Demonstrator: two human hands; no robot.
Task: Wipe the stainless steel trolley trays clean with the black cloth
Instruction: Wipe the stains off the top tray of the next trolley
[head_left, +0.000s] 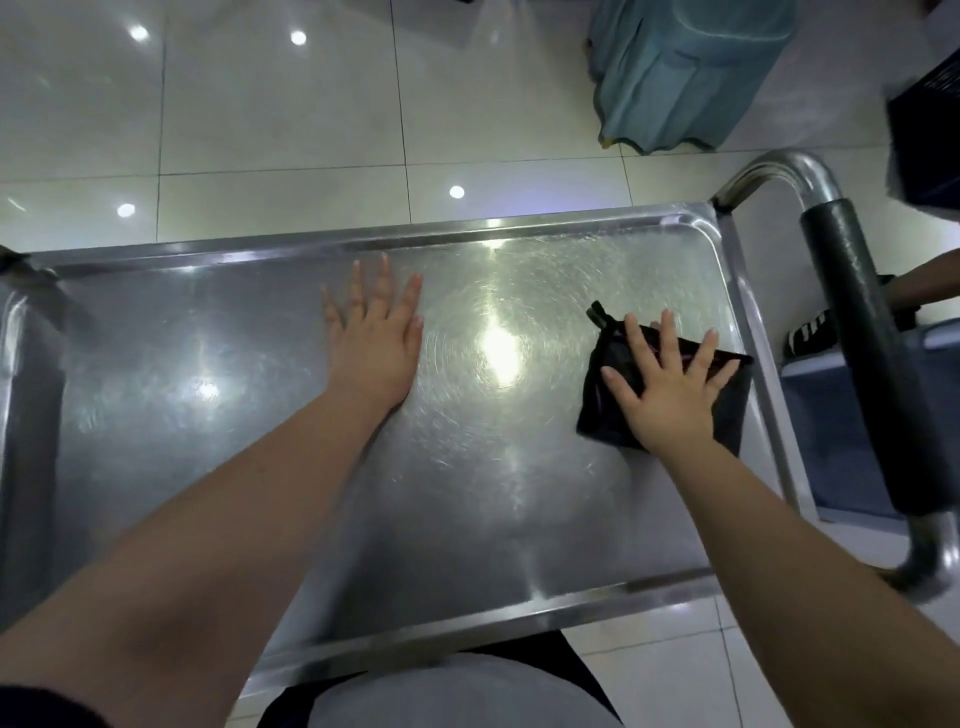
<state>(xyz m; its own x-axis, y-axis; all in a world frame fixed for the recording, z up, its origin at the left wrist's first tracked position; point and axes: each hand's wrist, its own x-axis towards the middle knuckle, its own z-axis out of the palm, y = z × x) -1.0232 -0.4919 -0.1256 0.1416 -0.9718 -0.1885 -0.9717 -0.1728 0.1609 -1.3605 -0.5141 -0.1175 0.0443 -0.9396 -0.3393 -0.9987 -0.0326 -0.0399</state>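
The stainless steel top tray (218, 415) of the trolley fills the middle of the view and shows bright glare and swirl marks. A folded black cloth (613, 384) lies on the tray near its right end. My right hand (670, 389) presses flat on the cloth with its fingers spread. My left hand (376, 338) rests palm down on the bare steel near the tray's far rim, fingers together, holding nothing.
The trolley's push handle (862, 332), a steel tube with a black grip, runs along the right side. Beyond it are another person's arm and shoe (813, 332). A teal cloth-covered object (685, 73) stands on the tiled floor at the back right.
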